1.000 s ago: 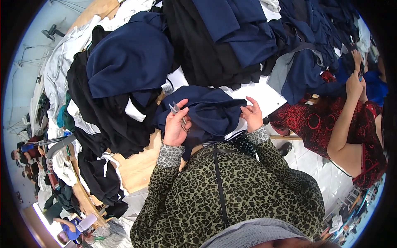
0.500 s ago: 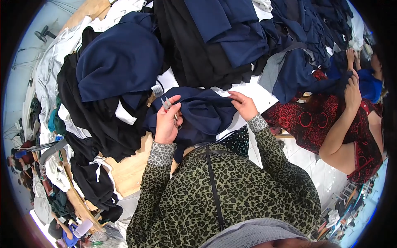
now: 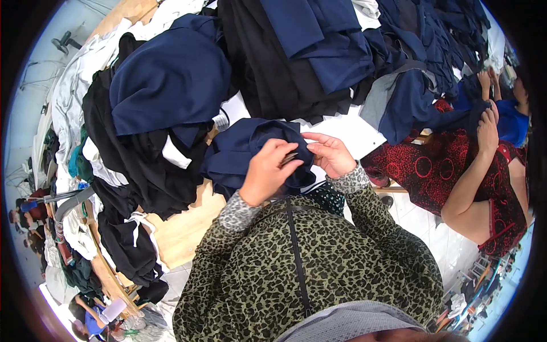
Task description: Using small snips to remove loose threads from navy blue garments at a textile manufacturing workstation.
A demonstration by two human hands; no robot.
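Close in front of me, a navy blue garment [image 3: 235,157] lies bunched on the table edge. My left hand [image 3: 265,175] is closed around small thread snips [image 3: 289,159], mostly hidden by the fingers, over the garment's right part. My right hand [image 3: 335,155] pinches the right edge of the same cloth between thumb and fingers. Both hands are almost touching. The blade tips cannot be made out.
A heap of black and navy garments [image 3: 171,77] rises to the left, and a stack of dark cloth [image 3: 302,62] stands ahead. White sheets [image 3: 356,134] lie beneath. At right, a co-worker in a red-and-black patterned garment [image 3: 424,165] handles navy cloth. The wooden tabletop [image 3: 188,231] shows at lower left.
My left hand has moved right with the snips and turned toward my right hand. The right hand has shifted slightly left and down, gripping the cloth's edge, which is now gathered closer.
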